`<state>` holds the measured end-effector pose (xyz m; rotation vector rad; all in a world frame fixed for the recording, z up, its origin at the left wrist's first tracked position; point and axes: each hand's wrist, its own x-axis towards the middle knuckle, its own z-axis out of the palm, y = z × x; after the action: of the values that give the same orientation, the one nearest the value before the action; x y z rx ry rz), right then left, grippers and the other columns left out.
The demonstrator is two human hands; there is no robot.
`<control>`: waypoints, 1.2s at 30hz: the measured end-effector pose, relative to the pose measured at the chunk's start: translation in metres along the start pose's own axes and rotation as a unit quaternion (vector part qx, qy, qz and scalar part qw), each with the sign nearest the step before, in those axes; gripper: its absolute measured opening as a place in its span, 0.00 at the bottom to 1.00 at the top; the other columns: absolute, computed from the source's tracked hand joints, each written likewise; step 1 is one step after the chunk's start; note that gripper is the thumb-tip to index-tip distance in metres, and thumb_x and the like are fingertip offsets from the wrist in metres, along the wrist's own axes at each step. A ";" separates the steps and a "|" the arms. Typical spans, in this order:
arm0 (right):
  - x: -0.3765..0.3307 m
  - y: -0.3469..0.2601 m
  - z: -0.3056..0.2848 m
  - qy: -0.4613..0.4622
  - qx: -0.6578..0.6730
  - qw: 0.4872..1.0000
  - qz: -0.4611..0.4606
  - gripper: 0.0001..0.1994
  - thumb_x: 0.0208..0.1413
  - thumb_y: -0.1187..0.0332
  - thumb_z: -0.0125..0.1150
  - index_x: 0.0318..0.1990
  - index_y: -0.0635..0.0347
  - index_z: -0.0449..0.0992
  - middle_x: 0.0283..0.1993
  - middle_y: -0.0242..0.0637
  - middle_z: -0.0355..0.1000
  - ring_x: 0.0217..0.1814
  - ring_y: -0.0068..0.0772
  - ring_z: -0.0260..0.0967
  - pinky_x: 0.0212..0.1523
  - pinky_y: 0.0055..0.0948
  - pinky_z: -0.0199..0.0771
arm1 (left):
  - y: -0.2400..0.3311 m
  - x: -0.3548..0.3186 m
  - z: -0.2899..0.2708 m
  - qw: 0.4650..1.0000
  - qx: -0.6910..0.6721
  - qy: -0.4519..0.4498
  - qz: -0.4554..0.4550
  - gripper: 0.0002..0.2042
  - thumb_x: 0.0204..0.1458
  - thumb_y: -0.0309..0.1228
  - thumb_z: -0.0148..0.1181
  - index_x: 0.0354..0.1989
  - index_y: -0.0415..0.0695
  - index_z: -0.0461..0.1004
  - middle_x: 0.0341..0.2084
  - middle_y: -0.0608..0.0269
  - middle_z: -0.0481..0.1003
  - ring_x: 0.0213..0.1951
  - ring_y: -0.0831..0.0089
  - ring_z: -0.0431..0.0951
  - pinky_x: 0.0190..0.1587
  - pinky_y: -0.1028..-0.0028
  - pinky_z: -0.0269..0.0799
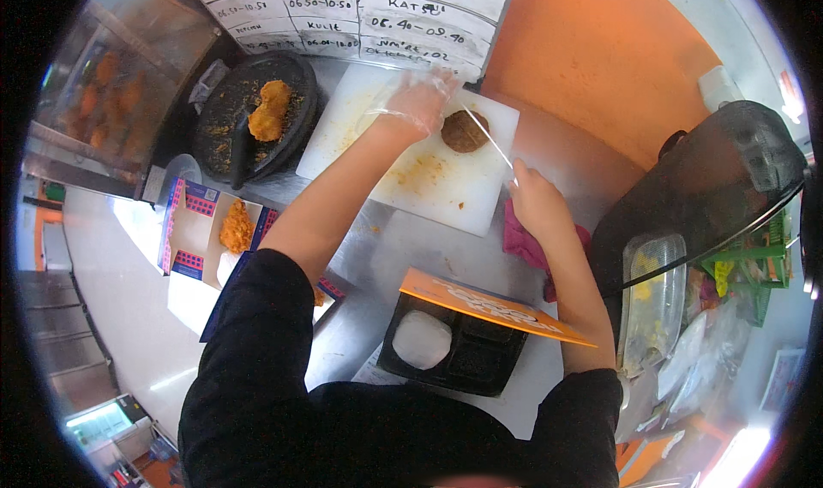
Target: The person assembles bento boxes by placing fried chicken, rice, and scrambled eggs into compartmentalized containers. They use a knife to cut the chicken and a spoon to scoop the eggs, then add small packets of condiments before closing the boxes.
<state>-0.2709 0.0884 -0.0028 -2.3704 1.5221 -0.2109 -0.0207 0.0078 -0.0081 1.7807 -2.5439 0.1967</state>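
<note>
On the white cutting board [459,198] lies a round, flat brown piece [465,131], perhaps a patty. My left hand [418,102], in a loose clear plastic glove, is over the far part of the board beside that piece; the glove and blur hide how its fingers are set. My bare right hand [540,203], at the board's right edge, is closed around a thin white knife [489,137], seen nearly edge-on. Its blade slants across the brown piece, its tip close to my left fingers. Crumbs and yellowish stains mark the board.
Left stands a black stone mortar [296,149] with fried chicken [271,111] and a pestle [243,149]. Nearer are an open box [190,231] and a black tray [454,377] holding a white wrapped mound [422,340]. A magenta cloth [520,238] lies under my right forearm.
</note>
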 end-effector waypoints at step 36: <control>-0.048 0.019 -0.035 -0.050 0.271 0.946 0.172 0.15 0.56 0.65 0.55 0.46 0.60 0.61 0.38 0.62 0.71 0.43 0.61 0.71 0.41 0.47 0.68 | 0.015 0.004 -0.007 0.949 -0.123 -0.066 0.283 0.39 0.30 0.24 0.62 0.60 0.50 0.61 0.58 0.52 0.65 0.55 0.55 0.69 0.55 0.64 0.69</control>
<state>-0.3181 0.1183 0.0254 -1.6420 1.5524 -0.3656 -0.0367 0.0097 -0.0016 0.9788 -2.9492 -0.2321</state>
